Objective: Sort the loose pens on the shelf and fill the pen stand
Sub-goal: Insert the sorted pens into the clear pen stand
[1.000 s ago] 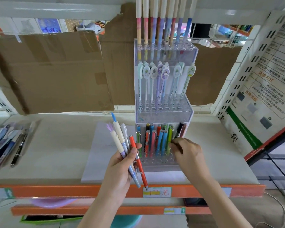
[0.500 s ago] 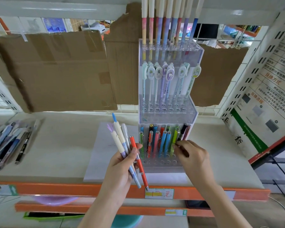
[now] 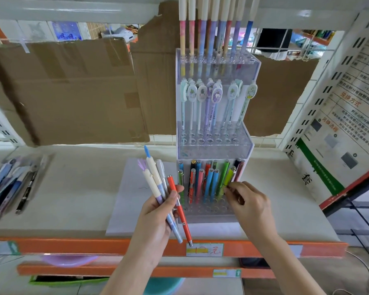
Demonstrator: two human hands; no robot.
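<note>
Price label (image 3: 204,250) on orange shelf edge (image 3: 94,246), at 6 o'clock: "12 元". Poster (image 3: 347,116) at 3 o'clock: red headings "兑换方式", "兑换流程".

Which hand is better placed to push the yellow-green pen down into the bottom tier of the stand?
The right hand, probably. It already pinches the yellow-green pen at the pen stand. The left hand is occupied, gripping a bundle of pens.

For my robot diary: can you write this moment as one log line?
left hand: grips pen bunch | right hand: pinches yellow-green pen | clear acrylic pen stand: bottom tier being filled
</note>
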